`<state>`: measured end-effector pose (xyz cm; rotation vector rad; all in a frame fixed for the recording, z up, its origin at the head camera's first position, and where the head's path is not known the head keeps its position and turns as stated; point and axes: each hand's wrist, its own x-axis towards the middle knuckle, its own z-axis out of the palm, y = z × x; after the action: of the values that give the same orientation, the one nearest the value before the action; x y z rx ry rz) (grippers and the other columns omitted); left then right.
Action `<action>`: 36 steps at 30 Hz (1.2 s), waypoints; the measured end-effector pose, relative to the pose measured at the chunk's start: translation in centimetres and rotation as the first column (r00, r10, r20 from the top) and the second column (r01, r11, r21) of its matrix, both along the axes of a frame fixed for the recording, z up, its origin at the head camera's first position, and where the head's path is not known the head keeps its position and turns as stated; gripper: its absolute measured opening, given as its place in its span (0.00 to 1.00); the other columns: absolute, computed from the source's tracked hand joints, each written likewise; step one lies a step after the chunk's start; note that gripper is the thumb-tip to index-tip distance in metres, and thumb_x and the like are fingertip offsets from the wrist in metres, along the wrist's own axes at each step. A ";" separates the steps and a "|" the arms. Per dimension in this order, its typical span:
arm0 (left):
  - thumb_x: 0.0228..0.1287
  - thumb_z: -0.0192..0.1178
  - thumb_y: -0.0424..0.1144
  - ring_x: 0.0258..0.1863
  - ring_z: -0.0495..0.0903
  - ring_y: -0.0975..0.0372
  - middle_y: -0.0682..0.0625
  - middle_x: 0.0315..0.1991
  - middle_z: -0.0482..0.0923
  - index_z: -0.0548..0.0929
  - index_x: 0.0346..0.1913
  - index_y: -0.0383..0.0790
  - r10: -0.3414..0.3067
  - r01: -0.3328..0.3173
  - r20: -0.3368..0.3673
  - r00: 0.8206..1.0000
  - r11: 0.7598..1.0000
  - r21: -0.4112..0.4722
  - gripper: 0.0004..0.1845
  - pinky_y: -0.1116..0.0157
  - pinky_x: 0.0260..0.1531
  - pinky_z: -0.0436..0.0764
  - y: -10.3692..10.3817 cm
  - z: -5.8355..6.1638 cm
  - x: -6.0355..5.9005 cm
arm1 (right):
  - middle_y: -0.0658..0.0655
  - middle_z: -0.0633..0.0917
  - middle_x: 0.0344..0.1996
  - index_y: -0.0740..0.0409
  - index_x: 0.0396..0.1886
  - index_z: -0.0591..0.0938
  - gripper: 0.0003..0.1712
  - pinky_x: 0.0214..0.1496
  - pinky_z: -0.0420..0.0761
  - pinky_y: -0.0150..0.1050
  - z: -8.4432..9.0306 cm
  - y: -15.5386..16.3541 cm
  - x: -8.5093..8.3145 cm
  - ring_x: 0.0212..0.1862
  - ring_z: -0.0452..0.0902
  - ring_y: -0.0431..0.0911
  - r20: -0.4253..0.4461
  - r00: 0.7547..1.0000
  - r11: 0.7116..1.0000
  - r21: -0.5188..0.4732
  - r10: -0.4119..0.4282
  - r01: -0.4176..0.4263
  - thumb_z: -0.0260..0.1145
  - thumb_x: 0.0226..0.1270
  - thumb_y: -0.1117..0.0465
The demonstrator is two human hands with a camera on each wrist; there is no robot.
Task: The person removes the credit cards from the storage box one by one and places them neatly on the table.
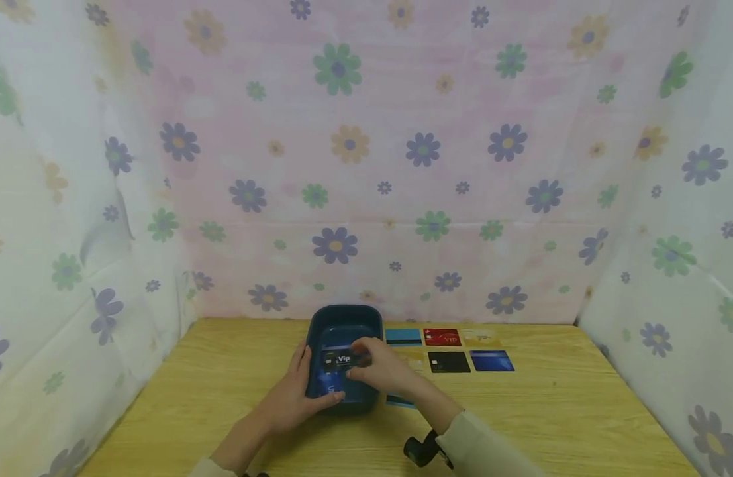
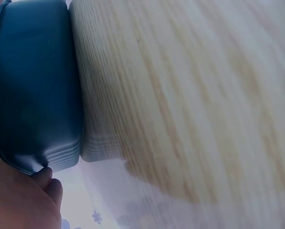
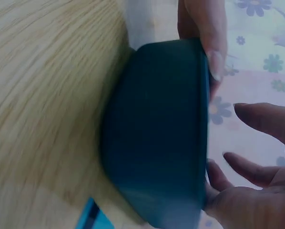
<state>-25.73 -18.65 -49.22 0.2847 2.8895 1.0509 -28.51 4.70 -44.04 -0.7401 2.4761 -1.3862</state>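
A dark teal plastic box (image 1: pixel 345 313) stands on the wooden table, its open top facing up. My left hand (image 1: pixel 291 397) grips its left side, thumb over the near rim and fingers against the outer wall (image 2: pixel 37 81). My right hand (image 1: pixel 381 368) reaches over the right rim into the box, thumb and fingers spread around a black Vip card (image 1: pixel 343 360). Under that card lie blue cards (image 1: pixel 330 384). In the right wrist view the right fingers stand apart beside the box wall (image 3: pixel 154 129); their tips are partly hidden behind the rim.
Right of the box lie a striped blue card (image 1: pixel 404 337), a red VIP card (image 1: pixel 442 337), gold cards (image 1: pixel 482 338), a black card (image 1: pixel 449 362) and a blue card (image 1: pixel 492 360). Another striped card (image 1: pixel 400 401) shows below the right forearm. Flowered cloth (image 1: pixel 366 199) walls the table.
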 end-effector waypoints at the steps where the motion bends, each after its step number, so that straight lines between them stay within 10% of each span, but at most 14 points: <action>1: 0.57 0.65 0.73 0.76 0.57 0.36 0.41 0.83 0.28 0.38 0.83 0.35 0.000 0.000 0.000 1.000 1.000 0.002 0.68 0.37 0.65 0.70 0.0 0.0 0.0 | 0.67 0.77 0.61 0.64 0.64 0.76 0.28 0.56 0.82 0.56 -0.2 -0.4 -0.1 0.60 0.77 0.63 0.013 1.000 1.000 -0.004 -0.012 0.012 0.72 0.68 0.59; 12: 0.57 0.65 0.73 0.75 0.59 0.37 0.41 0.84 0.29 0.39 0.83 0.35 0.008 -0.009 -0.013 1.000 1.000 -0.015 0.68 0.39 0.65 0.70 0.1 0.1 -0.2 | 0.72 0.71 0.60 0.71 0.67 0.72 0.37 0.55 0.78 0.59 -1.5 -3.6 -1.4 0.55 0.75 0.61 -0.067 0.981 0.977 0.098 -0.184 0.190 0.76 0.61 0.61; 23: 0.57 0.65 0.72 0.75 0.59 0.36 0.40 0.83 0.29 0.39 0.83 0.35 0.007 -0.007 -0.007 1.000 1.000 -0.010 0.68 0.38 0.65 0.70 0.1 0.1 0.0 | 0.82 0.59 0.70 0.75 0.77 0.57 0.55 0.63 0.71 0.69 -2.8 -5.7 -2.7 0.70 0.59 0.78 -0.004 0.940 0.925 0.178 -0.341 0.337 0.79 0.58 0.63; 36: 0.57 0.66 0.72 0.75 0.58 0.37 0.42 0.84 0.29 0.39 0.83 0.35 0.015 -0.015 -0.008 1.000 1.000 0.007 0.68 0.39 0.65 0.70 0.2 0.2 0.0 | 0.81 0.69 0.61 0.80 0.63 0.72 0.37 0.69 0.67 0.66 -3.3 -6.1 -4.0 0.67 0.61 0.77 -0.078 0.931 0.898 0.243 -0.358 0.366 0.74 0.53 0.71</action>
<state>-25.74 -18.45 -49.06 0.2682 2.8998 1.0654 -32.53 -1.43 -47.37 -0.2543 2.8500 -1.1268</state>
